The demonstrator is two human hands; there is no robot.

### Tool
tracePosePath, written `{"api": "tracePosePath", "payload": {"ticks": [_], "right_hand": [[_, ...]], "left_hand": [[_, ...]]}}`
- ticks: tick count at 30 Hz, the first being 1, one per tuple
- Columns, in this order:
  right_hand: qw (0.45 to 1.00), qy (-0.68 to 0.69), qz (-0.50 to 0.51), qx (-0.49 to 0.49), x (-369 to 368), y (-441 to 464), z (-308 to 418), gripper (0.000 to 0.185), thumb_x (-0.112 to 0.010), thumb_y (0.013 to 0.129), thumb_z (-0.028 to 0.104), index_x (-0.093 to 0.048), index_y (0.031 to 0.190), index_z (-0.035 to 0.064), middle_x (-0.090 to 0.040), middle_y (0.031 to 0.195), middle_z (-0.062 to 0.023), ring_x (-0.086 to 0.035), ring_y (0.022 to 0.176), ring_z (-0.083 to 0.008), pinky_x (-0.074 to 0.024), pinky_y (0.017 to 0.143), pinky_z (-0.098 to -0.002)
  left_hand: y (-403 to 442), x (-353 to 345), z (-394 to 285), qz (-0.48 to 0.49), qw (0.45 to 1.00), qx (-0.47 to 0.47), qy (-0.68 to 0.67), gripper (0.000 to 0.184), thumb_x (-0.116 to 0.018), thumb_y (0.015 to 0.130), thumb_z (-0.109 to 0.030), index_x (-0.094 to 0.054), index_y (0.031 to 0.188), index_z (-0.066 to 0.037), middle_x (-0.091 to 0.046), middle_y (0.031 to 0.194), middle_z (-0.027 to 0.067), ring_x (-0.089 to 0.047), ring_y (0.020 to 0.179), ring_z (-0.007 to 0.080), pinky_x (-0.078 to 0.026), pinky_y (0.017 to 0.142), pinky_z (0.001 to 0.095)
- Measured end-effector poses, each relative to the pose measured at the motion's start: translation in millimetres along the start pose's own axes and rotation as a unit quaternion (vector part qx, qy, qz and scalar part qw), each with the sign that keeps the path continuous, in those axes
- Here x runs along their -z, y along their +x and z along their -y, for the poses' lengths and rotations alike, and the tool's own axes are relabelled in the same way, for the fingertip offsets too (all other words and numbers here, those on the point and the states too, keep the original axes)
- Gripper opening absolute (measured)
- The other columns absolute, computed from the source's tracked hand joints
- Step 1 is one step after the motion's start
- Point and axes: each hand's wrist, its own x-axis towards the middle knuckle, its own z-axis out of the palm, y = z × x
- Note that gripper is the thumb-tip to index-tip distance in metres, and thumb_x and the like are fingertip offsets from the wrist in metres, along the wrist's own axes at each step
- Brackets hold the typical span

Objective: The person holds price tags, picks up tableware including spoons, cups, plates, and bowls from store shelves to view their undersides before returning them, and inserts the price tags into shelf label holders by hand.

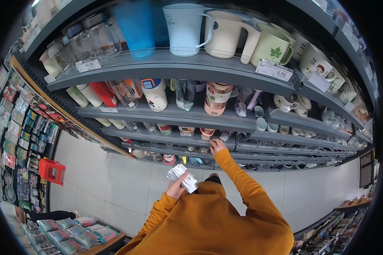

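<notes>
My left hand (176, 185) is closed around a fanned stack of white price labels (184, 176), held low in front of my body. Reaching forward, my right hand (217, 145) is at the edge of a lower grey shelf (157, 135), its fingers apart. Just beyond those fingers stands a bottle with an orange-pink part (207, 132). On the shelf above are a pink-lidded bottle (217, 98), a clear cup (185, 95) and a white bottle with a blue and orange top (153, 94). Whether my right fingertips hold anything small cannot be made out.
Pitchers, among them a light blue one (184, 29), fill the upper shelf, with price tags (275, 70) along its edge. Mugs stand at the right. A red stool (52, 171) is on the tiled floor at left. Another person's leg (51, 216) shows at lower left.
</notes>
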Motion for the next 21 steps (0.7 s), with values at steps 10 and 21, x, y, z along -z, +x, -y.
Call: {"api": "tracePosePath", "payload": {"ticks": [10,21], "right_hand": [[0.69,0.585,0.211,-0.37,79.8,-37.1,113.9,0.048,-0.045,0.095,0.047,-0.061,0.085,0.0018,-0.061,0.07,-0.004,-0.057,0.058,-0.0107,-0.0485,0.055,-0.0238],[0.716,0.566,0.277,-0.3,106.6,-42.5,174.3,0.024,-0.067,0.087,0.023,-0.053,0.092,0.0042,-0.06,0.07,-0.0011,-0.051,0.051,-0.0043,-0.0394,0.044,-0.0188]], "left_hand": [[-3.2,3.9,14.2,-0.006,0.995,-0.081,0.056,0.011,-0.058,0.092,-0.022,-0.057,0.096,-0.011,-0.06,0.074,-0.004,-0.052,0.054,0.0022,-0.029,0.039,0.0188],[-25.3,-19.8,20.0,-0.058,0.978,-0.169,0.107,0.012,-0.062,0.09,-0.021,-0.058,0.094,-0.011,-0.058,0.072,-0.0049,-0.051,0.054,0.0011,-0.029,0.04,0.0181]]}}
